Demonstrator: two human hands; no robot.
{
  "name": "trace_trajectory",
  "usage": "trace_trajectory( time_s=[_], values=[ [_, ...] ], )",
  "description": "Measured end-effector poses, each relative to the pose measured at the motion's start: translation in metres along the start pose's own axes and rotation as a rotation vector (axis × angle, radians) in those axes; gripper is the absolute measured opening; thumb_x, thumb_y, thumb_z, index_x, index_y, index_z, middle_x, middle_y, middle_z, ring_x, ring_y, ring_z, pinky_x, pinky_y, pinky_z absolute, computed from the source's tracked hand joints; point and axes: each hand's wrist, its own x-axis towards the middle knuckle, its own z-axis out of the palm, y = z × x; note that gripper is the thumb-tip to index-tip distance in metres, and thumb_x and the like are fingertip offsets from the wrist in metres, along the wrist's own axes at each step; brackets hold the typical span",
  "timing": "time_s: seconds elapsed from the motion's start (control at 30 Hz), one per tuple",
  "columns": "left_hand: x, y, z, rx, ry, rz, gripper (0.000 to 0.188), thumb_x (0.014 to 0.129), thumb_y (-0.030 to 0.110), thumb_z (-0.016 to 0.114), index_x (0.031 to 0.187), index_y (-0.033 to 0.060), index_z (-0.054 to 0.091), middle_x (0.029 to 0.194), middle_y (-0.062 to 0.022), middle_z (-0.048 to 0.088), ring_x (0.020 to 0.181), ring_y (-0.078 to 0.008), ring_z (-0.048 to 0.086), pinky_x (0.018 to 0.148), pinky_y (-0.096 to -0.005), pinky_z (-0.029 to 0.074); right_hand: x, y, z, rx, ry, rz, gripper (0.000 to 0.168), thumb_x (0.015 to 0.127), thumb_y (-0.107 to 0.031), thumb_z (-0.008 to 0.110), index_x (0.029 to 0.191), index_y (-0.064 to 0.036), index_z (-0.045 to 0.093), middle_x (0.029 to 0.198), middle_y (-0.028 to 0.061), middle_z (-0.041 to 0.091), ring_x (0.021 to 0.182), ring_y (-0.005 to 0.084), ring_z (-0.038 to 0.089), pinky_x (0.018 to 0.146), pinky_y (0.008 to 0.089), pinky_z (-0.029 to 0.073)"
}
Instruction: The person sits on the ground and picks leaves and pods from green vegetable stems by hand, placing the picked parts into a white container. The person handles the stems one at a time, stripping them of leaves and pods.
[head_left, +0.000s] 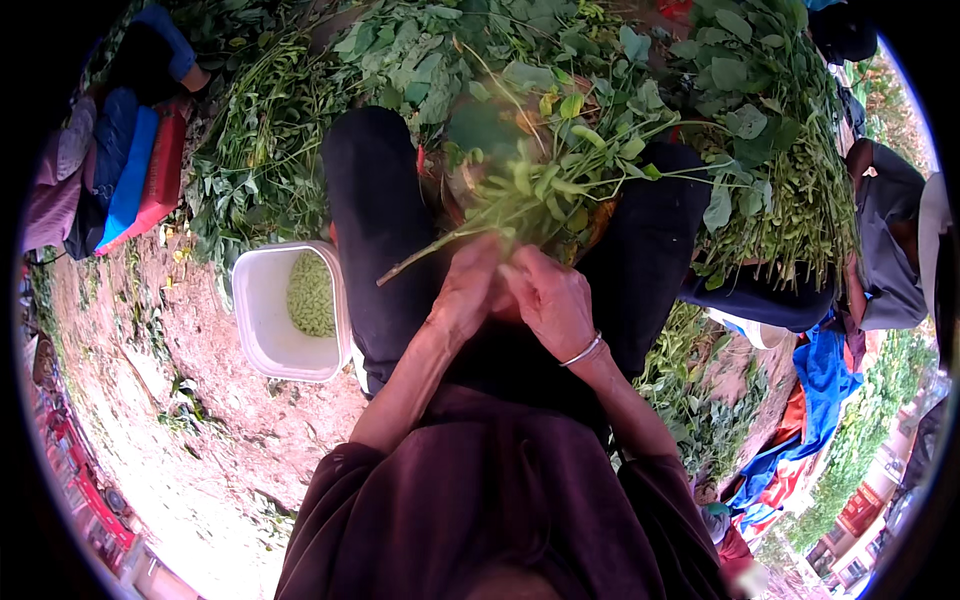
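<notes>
A cut green soybean plant (551, 184) hangs over my lap, its pods and leaves spreading away from me. Its bare stem end (409, 266) sticks out to the left. My left hand (469, 285) is closed around the lower part of the plant, just below the stem. Right beside it, my right hand (551, 296), with a silver bracelet at the wrist, has its fingers curled in at the base of the pods. Both hands are somewhat blurred, and their fingertips are partly hidden. By my left leg stands a white plastic bucket (259, 330) containing picked green pods (311, 296).
Heaped soybean plants (255, 142) lie ahead, with another pile (787, 187) at the right. A seated person (892, 232) is close on the right, near a white bucket (757, 334). Blue cloth (821, 397) lies behind. Bare soil (210, 427) stretches left.
</notes>
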Motion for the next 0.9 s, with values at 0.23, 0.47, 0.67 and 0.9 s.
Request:
trace_trajectory(
  time_s=[0.23,0.47,0.67,0.9],
  values=[
    [0.001,-0.004,-0.005,-0.078,-0.114,-0.069,0.018,0.094,0.023,0.045,0.095,0.008,0.054,0.061,0.004,0.038,0.043,-0.0021,0.023,0.037,-0.0165,0.02,0.079,0.03,-0.034,-0.186,0.046,0.136,0.019,0.083,-0.019,0.056,0.087,-0.002,0.049,0.071,0.0215,0.058,0.07,0.0398,0.057,0.058,0.0457,0.043],
    [-0.013,-0.006,0.005,-0.194,-0.274,-0.25,0.02,0.093,0.022,0.044,0.096,0.0043,0.053,0.06,0.0027,0.037,0.044,-0.0037,0.027,0.038,-0.0181,0.02,0.075,0.043,-0.04,0.32,0.028,0.187,0.014,0.083,-0.009,0.057,0.078,-0.004,0.045,0.06,0.0033,0.048,0.048,0.0085,0.039,0.047,0.0239,0.034],
    [-0.01,-0.003,0.036,-0.066,-0.181,-0.054,0.023,0.093,0.025,0.044,0.095,0.0036,0.052,0.069,-0.0006,0.045,0.049,-0.0061,0.036,0.041,-0.0187,0.024,0.01,0.005,-0.036,0.359,0.222,0.207,0.01,0.08,-0.006,0.059,0.083,-0.003,0.05,0.067,0.0025,0.053,0.06,0.0082,0.051,0.053,0.0239,0.041],
    [-0.003,0.003,0.028,-0.164,-0.198,-0.028,0.025,0.09,0.031,0.051,0.095,0.0063,0.057,0.07,0.0037,0.048,0.052,-0.0037,0.038,0.041,-0.0171,0.027,-0.026,0.0,-0.002,0.506,0.283,0.204,0.009,0.086,-0.005,0.055,0.088,-0.004,0.046,0.066,-0.0035,0.041,0.057,0.0016,0.034,0.049,0.0168,0.03]
  ],
)
